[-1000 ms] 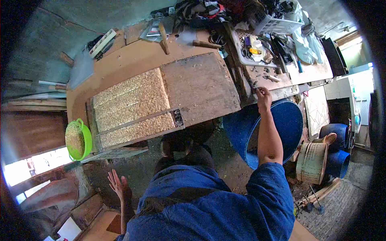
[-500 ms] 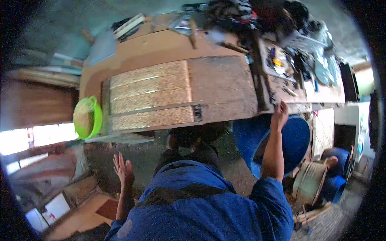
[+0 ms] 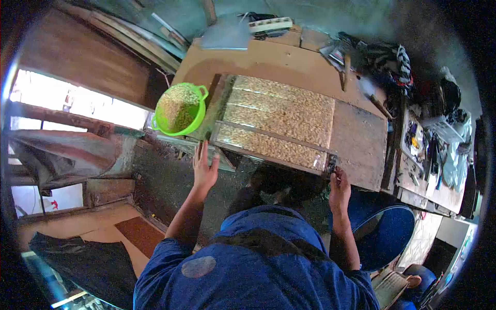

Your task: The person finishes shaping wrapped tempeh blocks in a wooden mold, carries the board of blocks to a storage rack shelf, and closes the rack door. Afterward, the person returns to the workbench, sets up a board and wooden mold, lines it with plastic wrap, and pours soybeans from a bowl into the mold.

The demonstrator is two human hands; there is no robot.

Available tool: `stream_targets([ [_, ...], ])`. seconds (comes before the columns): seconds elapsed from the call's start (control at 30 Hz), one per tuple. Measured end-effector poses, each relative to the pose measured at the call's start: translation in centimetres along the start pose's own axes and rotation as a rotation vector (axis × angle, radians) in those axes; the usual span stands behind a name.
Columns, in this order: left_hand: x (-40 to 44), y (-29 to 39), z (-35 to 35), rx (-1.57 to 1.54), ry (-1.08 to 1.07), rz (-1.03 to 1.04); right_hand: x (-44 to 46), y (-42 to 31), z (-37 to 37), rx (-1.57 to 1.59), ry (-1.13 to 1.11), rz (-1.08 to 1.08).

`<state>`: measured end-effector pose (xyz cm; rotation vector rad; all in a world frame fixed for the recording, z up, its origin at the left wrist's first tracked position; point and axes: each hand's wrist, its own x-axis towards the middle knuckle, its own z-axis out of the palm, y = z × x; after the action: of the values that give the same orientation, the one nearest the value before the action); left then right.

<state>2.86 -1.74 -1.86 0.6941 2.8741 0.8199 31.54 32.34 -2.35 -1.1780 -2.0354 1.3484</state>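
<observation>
My left hand is open, its fingers stretched out against the front left corner of a wooden frame. Glossy rows of pale, grain-like pieces fill this frame, parted by thin slats. My right hand is at the right end of the front row, its fingertips drawn together beside a small dark block. What they pinch, if anything, is too small to make out. Left of the frame, a green basket with handles holds similar pale pieces.
A bare wooden board continues right of the rows. Tools and a white tray crowd the right side. Below the bench's right end stands a large blue drum. A stick and a clear sheet lie at the back.
The view has swung left. My right hand has moved from the bench's right edge to the dark block. My left hand has risen to the frame's left corner.
</observation>
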Motion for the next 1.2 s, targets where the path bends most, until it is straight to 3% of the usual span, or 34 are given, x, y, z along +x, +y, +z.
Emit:
stream_targets([
  [0.17,2.9,-0.6,0.7,-0.051,-0.006,0.069,0.3,0.2,1.0,-0.218,-0.001,0.034],
  [0.6,4.3,-0.8,-0.2,-0.145,-0.183,-0.012,0.0,-0.1,1.8,-0.003,0.057,0.237],
  [0.7,3.9,0.1,-1.7,-0.256,-0.155,-0.013,-1.0,-1.9,1.0,-0.078,0.081,0.226],
  [0.8,3.0,1.1,-3.9,-0.278,-0.011,0.090,-2.4,-4.5,0.3,0.161,0.134,0.090],
  [0.9,0.8,1.0,-5.5,-0.320,-0.003,0.120,-4.6,-4.7,-0.1,0.212,0.148,0.133],
  [1.0,-2.4,-1.0,-5.2,-0.329,-0.037,0.058,-7.6,-2.6,0.6,0.340,0.136,0.188],
  [1.07,-3.3,-1.5,-5.4,-0.351,-0.076,0.008,-8.9,-2.5,0.7,0.126,0.068,0.203],
  [1.2,-4.0,-2.3,-5.3,-0.348,-0.178,-0.092,-10.0,-1.6,1.6,0.128,0.072,0.282],
])
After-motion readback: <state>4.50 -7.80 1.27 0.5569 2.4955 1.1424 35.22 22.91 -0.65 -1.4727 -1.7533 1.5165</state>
